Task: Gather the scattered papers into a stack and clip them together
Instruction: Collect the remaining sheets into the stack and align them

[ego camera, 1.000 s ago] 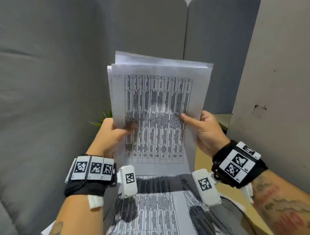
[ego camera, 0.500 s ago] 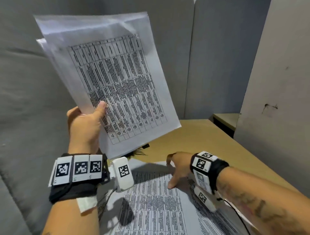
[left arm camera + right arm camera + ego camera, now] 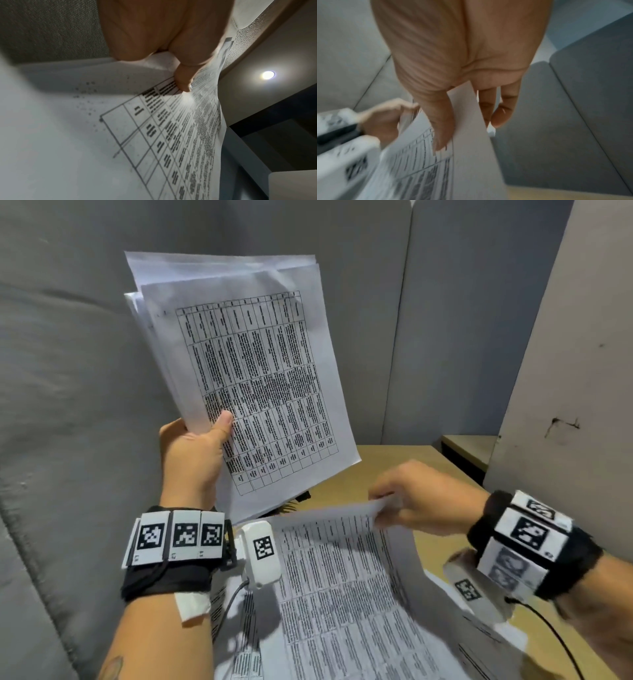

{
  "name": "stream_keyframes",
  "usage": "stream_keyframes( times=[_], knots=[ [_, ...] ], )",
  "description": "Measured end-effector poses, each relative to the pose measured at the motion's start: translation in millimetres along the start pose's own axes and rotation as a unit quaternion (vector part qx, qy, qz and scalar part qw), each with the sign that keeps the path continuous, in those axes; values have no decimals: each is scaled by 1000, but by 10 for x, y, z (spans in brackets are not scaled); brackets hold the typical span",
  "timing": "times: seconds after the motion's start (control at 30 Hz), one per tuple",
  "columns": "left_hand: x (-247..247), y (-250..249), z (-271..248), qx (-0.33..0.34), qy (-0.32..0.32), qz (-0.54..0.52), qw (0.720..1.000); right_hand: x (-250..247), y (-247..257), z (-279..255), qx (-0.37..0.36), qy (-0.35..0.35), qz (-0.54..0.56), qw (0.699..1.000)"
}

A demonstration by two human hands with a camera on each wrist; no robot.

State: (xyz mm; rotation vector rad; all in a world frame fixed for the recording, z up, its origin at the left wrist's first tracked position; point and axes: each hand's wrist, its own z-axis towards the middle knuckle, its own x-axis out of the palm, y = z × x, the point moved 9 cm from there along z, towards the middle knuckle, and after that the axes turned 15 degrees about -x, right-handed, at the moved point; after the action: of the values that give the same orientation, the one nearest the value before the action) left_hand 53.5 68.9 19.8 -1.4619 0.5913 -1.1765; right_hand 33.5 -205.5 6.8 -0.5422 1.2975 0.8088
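Holding the stack (image 3: pixel 239 364) upright above the desk (image 3: pixel 387 467), the left hand (image 3: pixel 191 460) clamps its lower left edge, thumb (image 3: pixel 183 81) pressed on the printed front. The right hand (image 3: pixel 421 501) pinches the far corner of a sheet (image 3: pixel 342 577), thumb on top and fingers (image 3: pixel 501 113) beneath, lifting that corner off the desk. More papers (image 3: pixel 479 645) lie flat under it, toward the desk's near edge.

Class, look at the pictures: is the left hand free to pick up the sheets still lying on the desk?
Probably not as things stand. The left hand grips the raised stack, thumb on its front. The right hand already pinches the top sheet; the desk sheets lie nearer it.
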Motion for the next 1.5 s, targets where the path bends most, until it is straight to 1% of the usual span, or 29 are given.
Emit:
stream_keyframes(
  times=[0.03, 0.07, 0.1, 0.17, 0.2, 0.27, 0.33, 0.4, 0.47, 0.6, 0.67, 0.73, 0.8, 0.83, 0.9, 0.93, 1.0, 1.03, 1.1, 1.13, 1.2, 1.23, 1.27, 1.3, 1.33, 1.37, 1.4, 1.43, 1.5],
  knots=[
    [-6, 11, 10, -7, -3, 4, 1000, -238, 2, -47, 2, -59, 20, 998],
    [1, 35, 33, -19, 2, 4, 1000, -461, -20, -95, 5, -127, 71, 989],
    [28, 52, 37, -30, 10, 9, 999, -670, -43, -139, -1, -198, 138, 970],
    [123, 111, 14, -66, 38, 19, 997, -995, -127, -214, -11, -326, 257, 910],
    [197, 144, -20, -86, 58, 13, 994, -1119, -159, -239, -16, -375, 283, 883],
    [405, 198, -111, -106, 124, 25, 986, -1250, -282, -258, -10, -449, 307, 839],
    [596, 193, -229, -89, 178, 55, 978, -1271, -447, -273, 26, -505, 339, 793],
    [758, 226, -334, -89, 212, 74, 970, -1202, -569, -267, 61, -522, 389, 756],
    [894, 268, -415, -98, 231, 95, 964, -1115, -632, -265, 76, -522, 422, 738],
    [1039, 338, -503, -114, 273, 108, 949, -1056, -737, -378, 107, -573, 416, 697],
    [1093, 352, -578, -140, 315, 71, 936, -1082, -747, -425, 107, -602, 412, 676],
    [1167, 370, -663, -181, 370, -5, 911, -1125, -748, -447, 107, -614, 399, 673],
    [1180, 385, -680, -202, 401, -52, 892, -1163, -748, -444, 102, -617, 392, 675],
    [1169, 392, -682, -200, 401, -46, 893, -1181, -727, -437, 95, -615, 396, 675],
    [1123, 404, -598, -150, 381, 37, 912, -1218, -694, -430, 85, -611, 396, 680],
    [1088, 395, -553, -121, 360, 77, 922, -1225, -678, -428, 82, -609, 395, 683],
    [999, 366, -462, -90, 309, 97, 942, -1218, -677, -395, 75, -605, 402, 683],
    [973, 326, -450, -79, 291, 89, 949, -1204, -672, -357, 71, -594, 407, 690],
    [867, 225, -408, -56, 245, 51, 967, -1138, -695, -262, 70, -553, 417, 718],
    [783, 161, -378, -40, 217, 39, 974, -1052, -740, -226, 82, -532, 437, 721],
    [555, 42, -251, -5, 140, 18, 990, -774, -840, -202, 137, -492, 489, 707],
    [431, -19, -188, 16, 103, 12, 994, -589, -897, -202, 170, -462, 499, 713],
    [325, -71, -145, 34, 79, 2, 996, -382, -925, -193, 196, -409, 488, 746],
    [238, -116, -123, 46, 61, -15, 997, -166, -932, -152, 210, -326, 450, 805],
    [184, -164, -124, 56, 56, -34, 996, 64, -880, -99, 202, -217, 376, 878],
    [144, -203, -130, 63, 56, -51, 995, 311, -782, -42, 185, -92, 296, 933],
    [111, -228, -129, 69, 55, -63, 994, 595, -699, -10, 166, 29, 222, 960],
    [91, -236, -124, 70, 49, -62, 994, 808, -586, 5, 150, 129, 160, 967],
    [48, -220, -97, 74, 20, -32, 997, 1133, -494, 32, 162, 243, 96, 952]
  ],
)
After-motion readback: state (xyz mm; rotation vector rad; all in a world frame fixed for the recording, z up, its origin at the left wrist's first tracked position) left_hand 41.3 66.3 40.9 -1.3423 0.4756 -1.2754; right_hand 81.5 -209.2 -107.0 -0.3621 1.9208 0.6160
